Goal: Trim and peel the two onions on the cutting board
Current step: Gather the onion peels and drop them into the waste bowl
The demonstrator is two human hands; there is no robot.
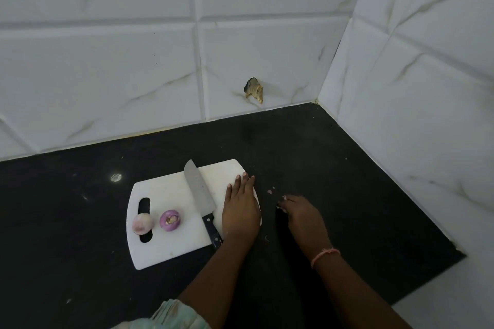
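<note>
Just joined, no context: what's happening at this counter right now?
A person is working at a white cutting board on a black counter. Two onions sit on the board's left part, both looking peeled. The knife lies on the board, unheld. The left hand rests flat on the board's right edge, fingers straight. The right hand is on the counter beside the board, fingers curled over small pale scraps, apparently gathering peel.
</note>
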